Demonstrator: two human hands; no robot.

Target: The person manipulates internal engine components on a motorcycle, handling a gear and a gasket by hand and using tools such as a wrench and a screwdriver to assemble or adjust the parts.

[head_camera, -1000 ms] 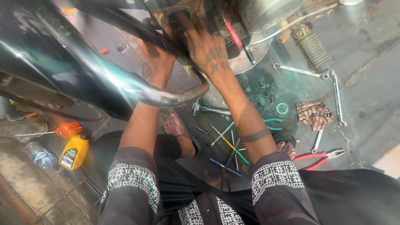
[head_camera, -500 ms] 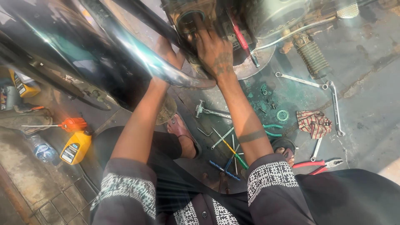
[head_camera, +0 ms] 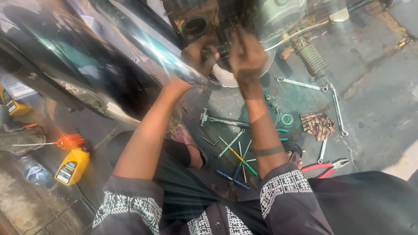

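Note:
Both my hands reach up into the underside of a motorcycle engine [head_camera: 226,17]. My left hand [head_camera: 199,54] is curled against the dark engine parts beside the shiny chrome exhaust pipe [head_camera: 148,45]. My right hand [head_camera: 246,54] is raised next to it, back of the hand toward me, fingers pressed at the engine. What the fingers hold is hidden in shadow and blur. A round open port [head_camera: 194,26] shows just above my left hand.
On the ground lie two long wrenches [head_camera: 335,102], a small hammer [head_camera: 217,119], several screwdrivers [head_camera: 239,159], red-handled pliers [head_camera: 324,167], a patterned rag [head_camera: 318,125] and green small parts [head_camera: 286,119]. A yellow oil bottle [head_camera: 73,165], an orange oiler [head_camera: 69,141] and a water bottle [head_camera: 35,172] sit left.
My view has dropped back slightly. My right hand has come off the engine face and lifted upright, and my left hand has moved up beside it near the pipe.

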